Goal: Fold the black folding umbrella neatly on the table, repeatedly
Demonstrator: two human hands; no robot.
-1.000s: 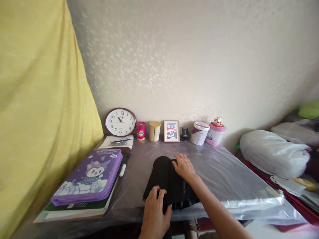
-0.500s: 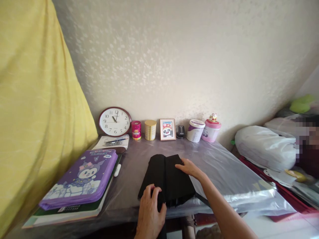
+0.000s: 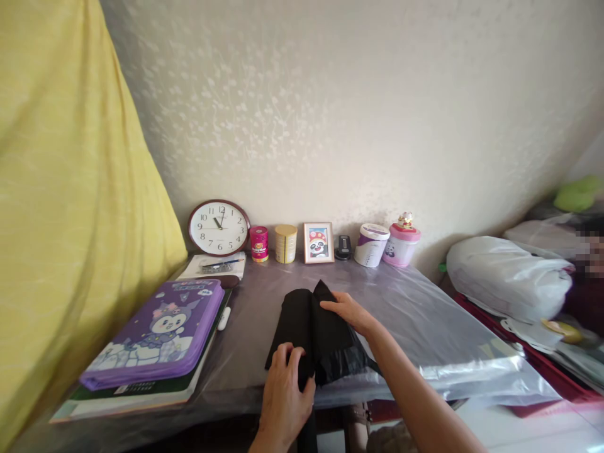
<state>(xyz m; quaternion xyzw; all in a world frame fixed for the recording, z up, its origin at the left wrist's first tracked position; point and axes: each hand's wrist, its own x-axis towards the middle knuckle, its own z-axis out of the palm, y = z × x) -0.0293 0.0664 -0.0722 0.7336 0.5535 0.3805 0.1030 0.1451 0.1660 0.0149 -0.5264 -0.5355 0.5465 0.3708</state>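
On the table lies a folded black cloth (image 3: 293,324) with a lengthwise crease down its middle and a shinier lower right part; its exact kind does not show. My left hand (image 3: 286,387) has its fingers curled over the cloth's near left part, at the table's front edge. Further up, my right hand (image 3: 352,311) grips the right half by its outer side, with the fingers partly hidden by the hand. The far corner of that half stands up in a point. A black strip of it hangs below the edge between my arms.
The table (image 3: 415,333) has a clear plastic cover. At left lies a purple binder (image 3: 155,333) on books, beside a white marker (image 3: 224,318). Along the wall stand a clock (image 3: 219,228), a picture frame (image 3: 318,243) and several tins. White bags (image 3: 509,270) lie at right.
My right hand has moved slightly inward, tilting the cloth's right half up toward the middle crease. The left hand stays almost in place on the near part.
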